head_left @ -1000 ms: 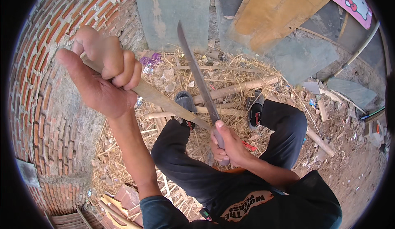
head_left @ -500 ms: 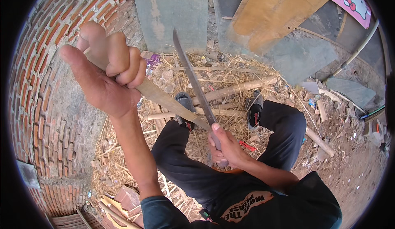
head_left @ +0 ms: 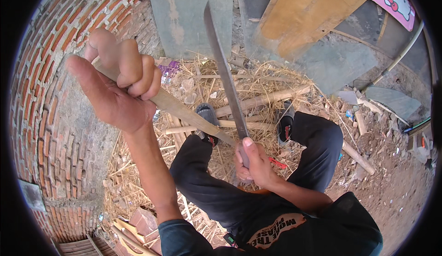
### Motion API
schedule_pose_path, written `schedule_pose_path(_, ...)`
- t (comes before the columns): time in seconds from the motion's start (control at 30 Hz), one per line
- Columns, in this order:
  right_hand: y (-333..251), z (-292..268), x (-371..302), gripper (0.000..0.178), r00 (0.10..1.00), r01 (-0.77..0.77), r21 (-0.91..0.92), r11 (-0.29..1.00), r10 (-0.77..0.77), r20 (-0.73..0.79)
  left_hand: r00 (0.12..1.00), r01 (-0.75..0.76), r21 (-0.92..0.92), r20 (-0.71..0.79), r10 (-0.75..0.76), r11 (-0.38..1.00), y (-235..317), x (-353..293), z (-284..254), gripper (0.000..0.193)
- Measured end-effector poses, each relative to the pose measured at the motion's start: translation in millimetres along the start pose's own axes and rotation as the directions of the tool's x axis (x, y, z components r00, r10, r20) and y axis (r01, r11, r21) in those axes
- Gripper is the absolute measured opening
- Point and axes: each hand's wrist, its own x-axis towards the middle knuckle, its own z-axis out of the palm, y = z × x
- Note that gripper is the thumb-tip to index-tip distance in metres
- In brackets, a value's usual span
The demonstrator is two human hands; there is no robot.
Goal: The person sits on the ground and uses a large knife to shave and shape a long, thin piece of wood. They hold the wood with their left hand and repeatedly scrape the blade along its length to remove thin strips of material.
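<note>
While clamped in the left hand (head_left: pixel 122 95), left of the machete (head_left: pixel 225 74) gripped by the right hand (head_left: pixel 259 167), treat the wooden strip (head_left: pixel 184 111) as probably light, stiff and splintery, best held near its upper end.

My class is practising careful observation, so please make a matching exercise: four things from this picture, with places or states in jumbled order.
Things:
1. machete
2. wooden strip
3. brick wall
4. pink panel

Places or states:
A. gripped in the left hand
B. at the picture's upper right
C. held in the right hand
D. along the picture's left side

Pairs: 1-C, 2-A, 3-D, 4-B
</note>
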Motion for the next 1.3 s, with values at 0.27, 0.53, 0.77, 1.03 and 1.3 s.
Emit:
schedule_pose_path(0.27, -30.5, 2.5, 2.5, 0.057, 0.988, -0.155, 0.043, 0.987, 0.155, 0.002, 1.0, 0.008, -0.014, -0.018, -0.009, 1.0, 1.6, -2.6, 0.0, 0.044)
schedule_pose_path(0.53, 13.3, -9.2, 7.1, 0.056, 0.999, 0.026, -0.128, 0.991, -0.03, -0.029, 0.997, 0.011, -0.038, 0.079, -0.008, 0.999, -9.4, 6.6, 6.1, 0.044)
schedule_pose_path(0.77, -14.6, 1.1, 11.4, 0.058, 0.99, -0.14, -0.083, 0.987, 0.14, -0.002, 0.996, 0.019, -0.033, 0.088, -0.016, 0.999, -7.3, 3.7, 1.0, 0.045)
schedule_pose_path(1.03, -4.8, 1.8, 12.7, 0.05, 0.997, -0.073, -0.168, 0.983, 0.073, -0.005, 0.993, -0.002, -0.03, 0.116, 0.005, 1.0, -9.0, 4.0, 4.1, 0.046)
schedule_pose_path(1.3, -11.6, 8.9, 20.0, 0.05, 1.0, -0.03, -0.309, 0.951, 0.031, -0.001, 0.988, 0.017, -0.068, 0.156, -0.007, 0.998, -3.3, 0.6, 0.1, 0.045)
